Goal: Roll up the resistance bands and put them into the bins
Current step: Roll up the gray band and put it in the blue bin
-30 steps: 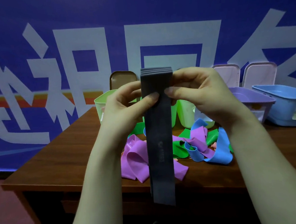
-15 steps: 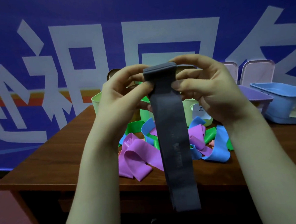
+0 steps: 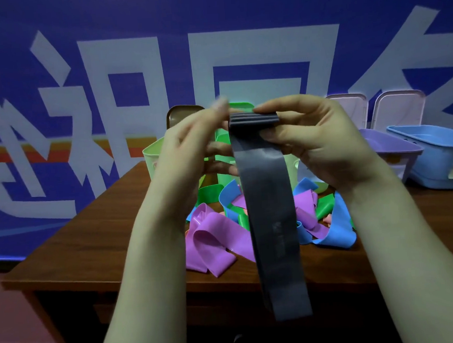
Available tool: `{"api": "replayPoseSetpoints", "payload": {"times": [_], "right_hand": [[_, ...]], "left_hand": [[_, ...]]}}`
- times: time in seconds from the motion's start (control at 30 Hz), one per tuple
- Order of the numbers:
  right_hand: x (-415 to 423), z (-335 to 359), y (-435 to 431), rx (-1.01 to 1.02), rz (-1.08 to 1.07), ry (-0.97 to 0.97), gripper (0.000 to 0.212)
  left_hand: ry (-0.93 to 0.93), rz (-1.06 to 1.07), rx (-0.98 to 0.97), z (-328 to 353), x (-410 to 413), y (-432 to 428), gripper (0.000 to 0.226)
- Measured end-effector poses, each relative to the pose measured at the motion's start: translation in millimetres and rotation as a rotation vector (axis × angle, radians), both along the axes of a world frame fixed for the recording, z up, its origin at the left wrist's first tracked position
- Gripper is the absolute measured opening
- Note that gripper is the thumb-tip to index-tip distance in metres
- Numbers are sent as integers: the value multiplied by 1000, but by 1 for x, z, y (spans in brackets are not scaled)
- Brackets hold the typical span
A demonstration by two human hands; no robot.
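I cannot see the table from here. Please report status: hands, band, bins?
Right hand pinching rolled top of grey band; left hand open beside it, blurred. Long tail hanging unrolled. Loose bands on table, nothing blocking blue bin.

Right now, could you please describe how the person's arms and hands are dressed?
Both forearms are bare right up to the bottom edge of the picture, so no sleeve shows. The left hand and the right hand wear no gloves; I see no rings, watch or wristband. The left fingertips are blurred.
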State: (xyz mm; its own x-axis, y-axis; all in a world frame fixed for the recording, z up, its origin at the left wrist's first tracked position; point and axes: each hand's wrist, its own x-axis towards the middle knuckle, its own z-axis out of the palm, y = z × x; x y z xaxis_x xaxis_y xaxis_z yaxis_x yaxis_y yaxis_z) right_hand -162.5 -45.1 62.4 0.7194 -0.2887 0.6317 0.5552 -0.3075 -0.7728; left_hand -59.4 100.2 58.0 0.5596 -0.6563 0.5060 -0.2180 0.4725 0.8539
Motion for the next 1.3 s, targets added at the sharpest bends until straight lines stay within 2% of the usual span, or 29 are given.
{"api": "replayPoseSetpoints", "payload": {"times": [0.07, 0.17, 0.23, 0.4, 0.73, 0.9, 1.03, 1.07, 1.2, 1.3], "right_hand": [[1, 0, 0, 2, -5, 7, 35], [3, -1, 1, -6, -5, 15, 31], [3, -2, 0, 11, 5, 11, 27], [2, -5, -1, -10, -34, 27, 27], [4, -8, 3, -41, 31, 72, 33], [8, -9, 2, -54, -1, 46, 43], [11, -12, 4, 21, -36, 52, 30], [12, -14, 5, 22, -40, 74, 31], [15, -11, 11, -85, -233, 251, 63], [18, -8, 15, -114, -286, 286, 67]], "left_hand": [[81, 61, 59, 5, -2, -2, 45], [26, 187, 58, 5, -6, -6, 29], [16, 182, 55, 3, -6, -9, 21], [63, 91, 161, -1, -2, -9, 24], [-4, 118, 8, -13, 7, -14, 14], [-17, 112, -64, -15, 6, -13, 12], [-22, 134, -135, -17, 7, -15, 9], [-40, 152, -148, -17, 8, -15, 9], [-143, 189, -169, -20, 6, -19, 9], [-209, 202, -189, -22, 3, -20, 10]]}}
